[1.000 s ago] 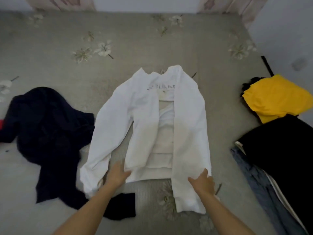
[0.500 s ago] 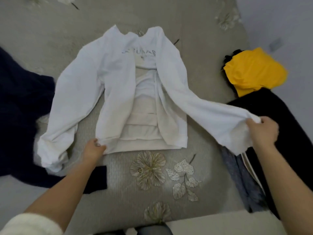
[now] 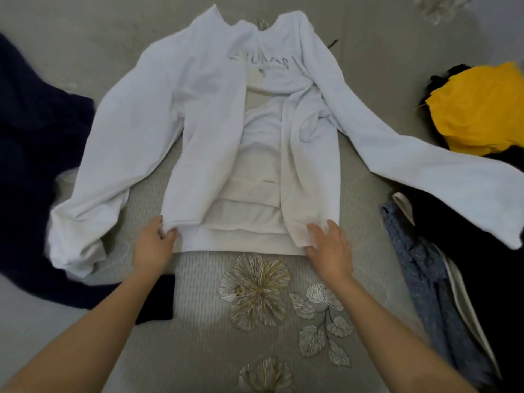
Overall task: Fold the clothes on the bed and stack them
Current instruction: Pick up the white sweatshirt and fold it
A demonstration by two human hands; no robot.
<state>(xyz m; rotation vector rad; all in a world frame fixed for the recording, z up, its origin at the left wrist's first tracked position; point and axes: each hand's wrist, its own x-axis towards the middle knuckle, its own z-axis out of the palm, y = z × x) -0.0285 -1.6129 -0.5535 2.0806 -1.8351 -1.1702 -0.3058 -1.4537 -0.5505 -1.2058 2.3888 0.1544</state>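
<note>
Overhead, head view: sweatshirt (image 3: 209, 109) lay flat mid-bed (image 3: 198, 350), side panels folded inward, one sleeve (image 3: 425, 171) stretched rightward over black clothes (image 3: 482, 265). Left hand (image 3: 151, 245) pinched hem at near left corner. Right hand (image 3: 330, 248) pressed flat, fingers spread, on near right corner. Navy garment (image 3: 34, 137) heaped left; yellow garment (image 3: 476, 109) far right.

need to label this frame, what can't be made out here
Head view:
- Print on white sweatshirt: blurred, partly covered by its folded-in sides.
- Navy garment: cut off by left edge.
- Black clothes: cut off by right edge, partly under the white sleeve.
- Yellow garment: cut off by right edge.
</note>
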